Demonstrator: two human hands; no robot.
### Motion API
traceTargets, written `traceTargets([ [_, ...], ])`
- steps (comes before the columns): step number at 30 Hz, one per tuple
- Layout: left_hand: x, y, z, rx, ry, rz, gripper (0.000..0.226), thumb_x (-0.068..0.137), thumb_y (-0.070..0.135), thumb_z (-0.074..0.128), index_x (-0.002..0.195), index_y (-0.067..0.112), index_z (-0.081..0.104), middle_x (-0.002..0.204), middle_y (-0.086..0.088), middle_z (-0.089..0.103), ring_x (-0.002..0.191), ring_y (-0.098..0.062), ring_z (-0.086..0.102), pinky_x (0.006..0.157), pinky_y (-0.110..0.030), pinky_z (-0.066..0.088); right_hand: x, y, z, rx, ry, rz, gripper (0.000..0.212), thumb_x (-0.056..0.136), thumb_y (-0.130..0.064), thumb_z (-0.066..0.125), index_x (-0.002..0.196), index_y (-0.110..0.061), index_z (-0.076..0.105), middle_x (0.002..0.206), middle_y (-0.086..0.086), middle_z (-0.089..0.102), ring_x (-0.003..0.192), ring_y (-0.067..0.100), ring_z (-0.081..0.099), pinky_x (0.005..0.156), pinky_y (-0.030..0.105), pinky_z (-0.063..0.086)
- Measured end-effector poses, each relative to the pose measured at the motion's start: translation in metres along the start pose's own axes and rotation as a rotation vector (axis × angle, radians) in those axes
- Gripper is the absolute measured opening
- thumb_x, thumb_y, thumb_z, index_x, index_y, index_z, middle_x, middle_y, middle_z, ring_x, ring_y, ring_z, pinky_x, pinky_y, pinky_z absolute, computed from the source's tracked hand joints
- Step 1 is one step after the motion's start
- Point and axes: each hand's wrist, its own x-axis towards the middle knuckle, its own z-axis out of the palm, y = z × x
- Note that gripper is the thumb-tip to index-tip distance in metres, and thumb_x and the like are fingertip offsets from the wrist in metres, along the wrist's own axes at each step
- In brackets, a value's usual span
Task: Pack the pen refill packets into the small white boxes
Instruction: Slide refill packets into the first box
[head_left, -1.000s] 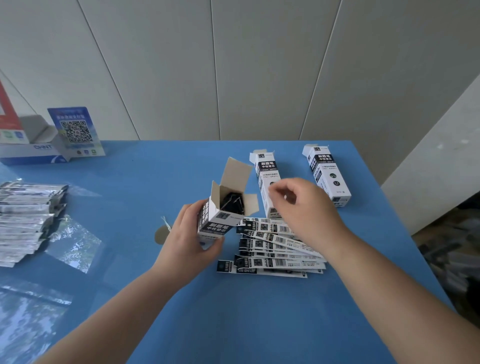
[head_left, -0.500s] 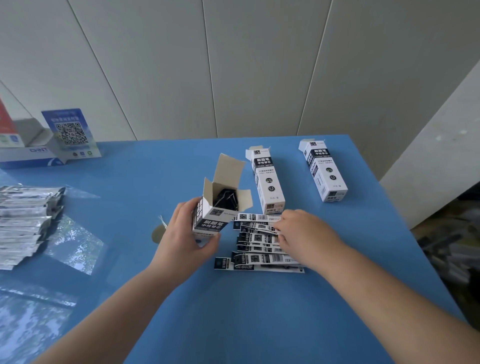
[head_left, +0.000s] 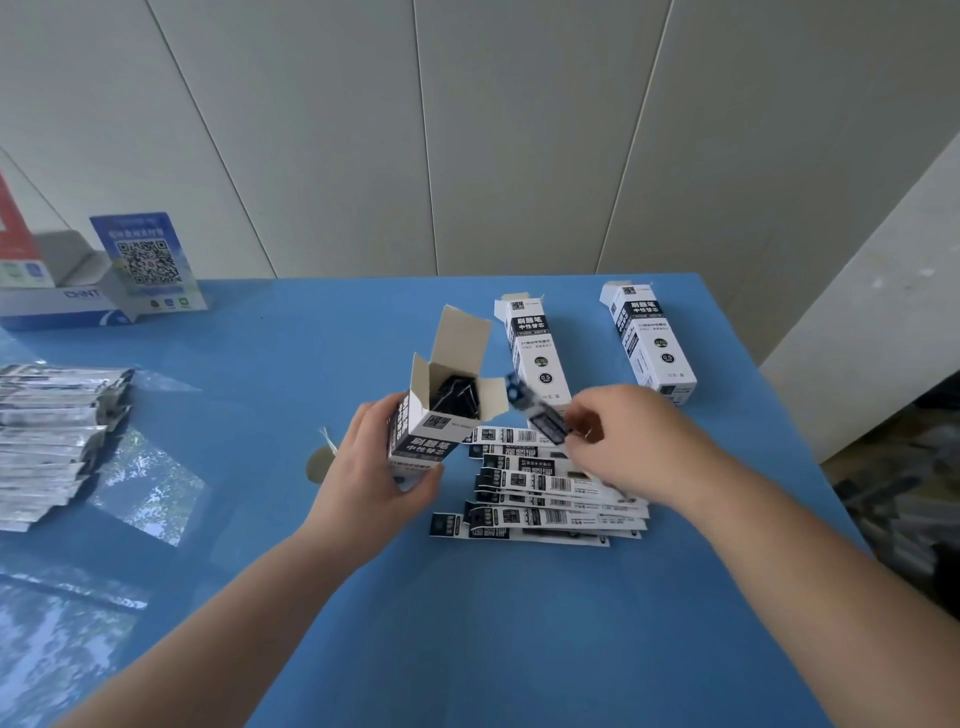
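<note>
A blue table is set against pale wall panels. Half a second earlier the right hand was laid on the packet pile; now one packet is pinched and raised just right of the open box, which is gripped by the left hand. Two boxes are seen beyond.
</note>
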Motion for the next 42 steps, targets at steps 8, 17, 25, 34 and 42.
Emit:
traceTargets([
  [8,0.001,0.001,0.000,-0.014,-0.013,0.015,0.061,0.073,0.045,0.064,0.125,0.051,0.033,0.113,0.038,0.043,0.106,0.009,0.049,0.077,-0.010,0.041,-0.011,-0.030,-0.035,0.777,-0.050,-0.007,0.015,0.084,-0.004,0.071,0.095,-0.014,0.072,0.092,0.008,0.079,0.078,0.019,0.074,0.064,0.032,0.061],
  [17,-0.001,0.001,-0.002,-0.040,-0.035,0.009,0.062,0.074,0.043,0.065,0.127,0.049,0.033,0.116,0.037,0.043,0.109,0.010,0.050,0.083,0.000,0.034,0.001,-0.069,-0.042,1.165,0.230,-0.008,0.015,0.088,-0.001,0.062,0.082,-0.011,0.071,0.092,0.009,0.079,0.085,0.021,0.078,0.071,0.030,0.063],
  [25,0.000,0.003,-0.001,-0.026,-0.039,0.026,0.062,0.075,0.040,0.065,0.128,0.046,0.035,0.118,0.039,0.041,0.110,0.011,0.049,0.086,-0.001,0.033,0.010,-0.091,-0.028,0.799,0.329,-0.030,0.005,0.082,-0.016,0.065,0.084,-0.013,0.069,0.081,0.002,0.078,0.070,0.014,0.077,0.075,0.046,0.065],
  [34,0.000,0.001,-0.001,-0.035,-0.028,0.019,0.066,0.074,0.034,0.069,0.134,0.035,0.040,0.118,0.036,0.043,0.112,0.008,0.048,0.087,-0.002,0.034,-0.003,-0.088,-0.016,0.628,0.223,-0.059,0.019,0.091,-0.029,0.070,0.086,-0.011,0.073,0.081,0.007,0.076,0.077,0.028,0.073,0.077,0.051,0.059],
  [42,0.000,0.002,0.000,-0.010,-0.011,0.046,0.065,0.074,0.037,0.068,0.133,0.037,0.039,0.119,0.035,0.043,0.110,0.009,0.049,0.085,0.000,0.033,-0.005,-0.094,-0.031,0.766,0.255,-0.047,0.018,0.082,-0.021,0.061,0.081,-0.004,0.069,0.067,-0.001,0.075,0.060,0.012,0.074,0.071,0.049,0.064],
])
